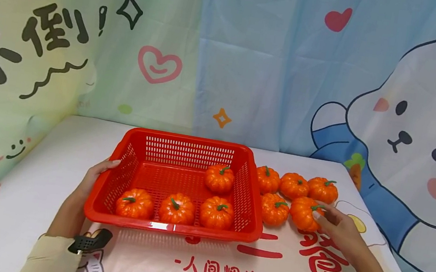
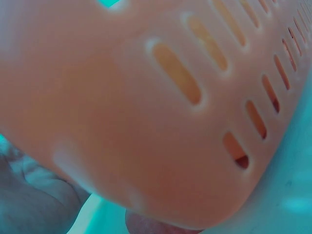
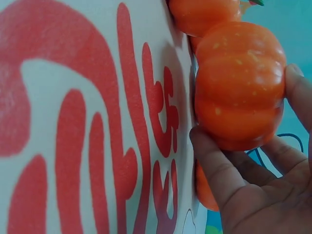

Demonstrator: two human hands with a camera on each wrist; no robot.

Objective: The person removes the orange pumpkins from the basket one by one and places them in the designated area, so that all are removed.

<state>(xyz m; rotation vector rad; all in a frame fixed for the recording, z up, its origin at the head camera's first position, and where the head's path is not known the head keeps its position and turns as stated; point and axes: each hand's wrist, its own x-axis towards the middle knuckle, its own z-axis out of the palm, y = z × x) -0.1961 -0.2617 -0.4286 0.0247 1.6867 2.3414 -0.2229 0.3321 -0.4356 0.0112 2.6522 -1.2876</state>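
On the table's left | your left hand (image 1: 90, 180) grips the left rim of the red basket (image 1: 183, 140), fingers curled on it | four pumpkins inside, three near, one far right | right of basket: five pumpkins | your right hand (image 1: 337, 229) fingers wrap the near-right pumpkin (image 1: 304, 213).

Cartoon rabbit backdrop (image 1: 412, 137) behind; printed white tablecloth (image 1: 32, 193) over table; soft even light.

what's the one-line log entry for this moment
left hand: holds red slotted plastic basket rim | right hand: grips small orange ribbed pumpkin on table | basket: four pumpkins | outside: five
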